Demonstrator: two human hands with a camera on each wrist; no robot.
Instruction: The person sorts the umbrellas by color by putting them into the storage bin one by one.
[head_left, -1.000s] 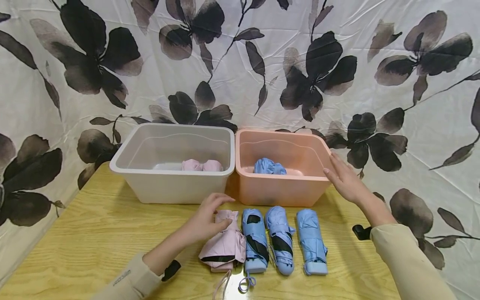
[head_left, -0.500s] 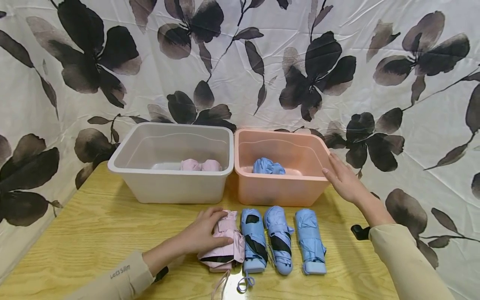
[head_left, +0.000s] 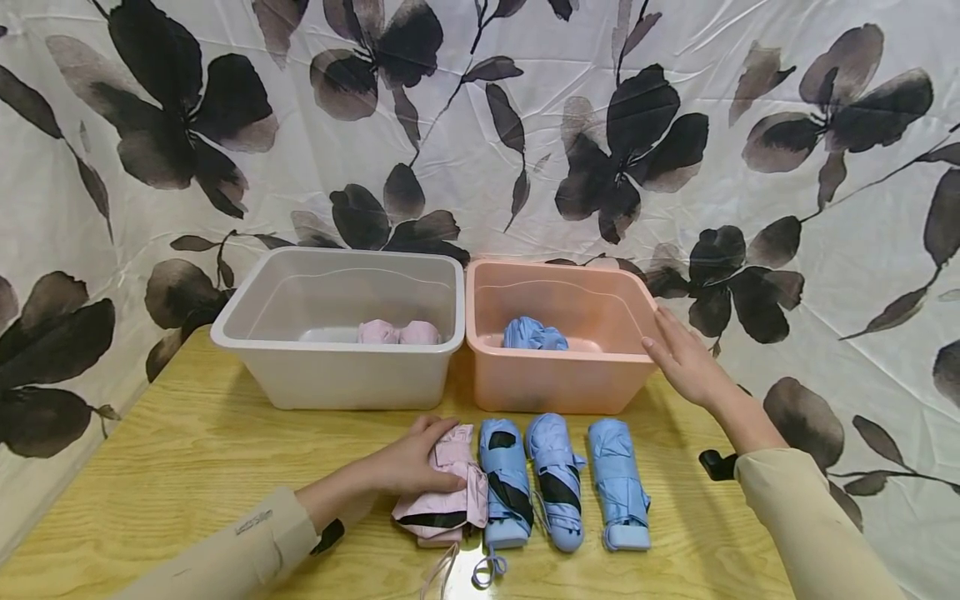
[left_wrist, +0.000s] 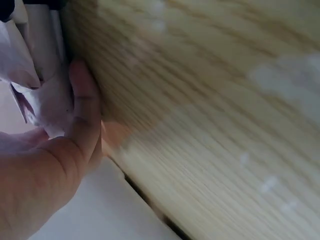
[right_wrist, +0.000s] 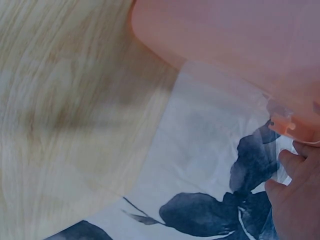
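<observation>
My left hand [head_left: 408,462] grips a pink folded umbrella [head_left: 471,500] that lies on the table, the thumb on its near side and the fingers on its far side. The left wrist view shows the fingers curled along the wrapped pink fabric [left_wrist: 52,102]. Just to the right lie three blue folded umbrellas: one with a loop cord [head_left: 506,471], one with a rounded end [head_left: 557,458], and one on the far right [head_left: 618,475]. With fingers extended, my right hand [head_left: 688,362] rests against the right rim of a peach bin [head_left: 562,379].
Left of the peach bin stands a grey-white bin [head_left: 360,375] with pink bundles [head_left: 397,332] inside. A blue bundle [head_left: 534,333] lies in the peach bin. Behind both bins hangs a flower-print cloth [head_left: 480,167]. Wood-grain table [head_left: 187,467] spreads to the left.
My left hand has come down from above the pink umbrella and closed round it. My right hand has stayed at the peach bin's rim.
</observation>
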